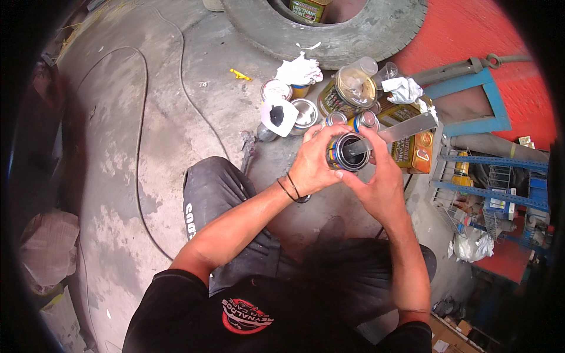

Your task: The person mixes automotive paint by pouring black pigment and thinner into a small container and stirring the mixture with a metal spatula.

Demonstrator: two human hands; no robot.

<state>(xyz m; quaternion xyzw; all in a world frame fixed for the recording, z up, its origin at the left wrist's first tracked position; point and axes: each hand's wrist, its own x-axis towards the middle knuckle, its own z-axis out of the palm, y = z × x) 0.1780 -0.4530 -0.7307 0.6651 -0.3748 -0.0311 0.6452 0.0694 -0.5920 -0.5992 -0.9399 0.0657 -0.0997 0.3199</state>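
A small open paint can with dark paint inside is held up in front of me, its mouth facing up toward the camera. My left hand wraps round its left side. My right hand grips the other side, thumb along the near rim. Out of the can leans a flat, translucent stirring stick, slanting up to the right past my right fingers. Whether those fingers also press on the stick I cannot tell. Just beyond stand two small cans, one with a blue rim.
A large paint can with plastic cups on top stands beyond, beside crumpled paper and a paint-stained white strainer. A tire lies farther back. Rectangular tins and a blue rack are at right; a cable crosses the floor.
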